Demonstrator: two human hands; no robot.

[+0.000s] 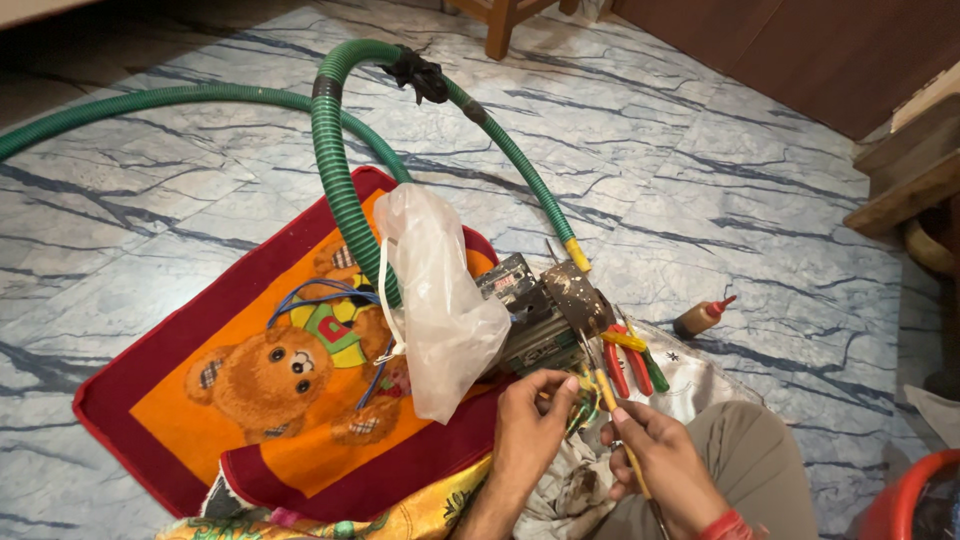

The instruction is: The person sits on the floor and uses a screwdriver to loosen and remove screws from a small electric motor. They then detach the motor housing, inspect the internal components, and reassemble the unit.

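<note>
Screwdriver (618, 425), yellow-handled, gripped in right hand (660, 462); left hand (530, 425) pinches green wires (580, 412) just beside, hands nearly touching. Pump motor (545, 315) at 12 o'clock, pliers (630, 358) at 1. Plastic bag (440, 300), green hose (335, 150) and teddy-bear mat (250, 370) lie toward 10–11.

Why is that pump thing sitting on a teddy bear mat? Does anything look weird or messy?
Yes. A grimy pump motor sits on a teddy bear mat, an odd place. A plastic bag hangs around the green hose, and a black rag is knotted around the hose higher up.
</note>
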